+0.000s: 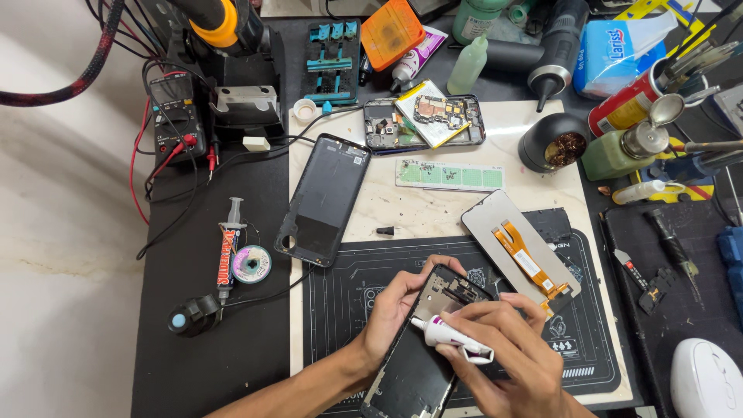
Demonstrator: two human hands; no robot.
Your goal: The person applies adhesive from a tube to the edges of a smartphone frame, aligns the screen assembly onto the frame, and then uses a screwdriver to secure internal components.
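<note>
Pinching a small white glue tube [453, 337] with a purple band, the right hand [507, 348] has its fingers curled tight around the barrel, the nozzle tip set against the upper part of an opened phone frame [422, 348]. The left hand [395, 306] cups the frame's left edge, fingers wrapped over its top corner, holding it tilted on the dark rubbery work mat [348, 286]. The frame lies at the near edge of the bench, well inside the mat's border, with bare mat to its left. Just beside it on the right rests a grey display panel [503, 224] with an orange flex ribbon [530, 259], glossy and flat, near the right hand's knuckles. A matte black back cover [325, 197] lies further up to the left, straddling the mat and the pale marble-like slab [433, 213]. Behind that a second stripped phone [426, 120] shows its bare circuit boards. A pale green strip holding tiny screws [450, 176] sits between them, well apart from both hands.
</note>
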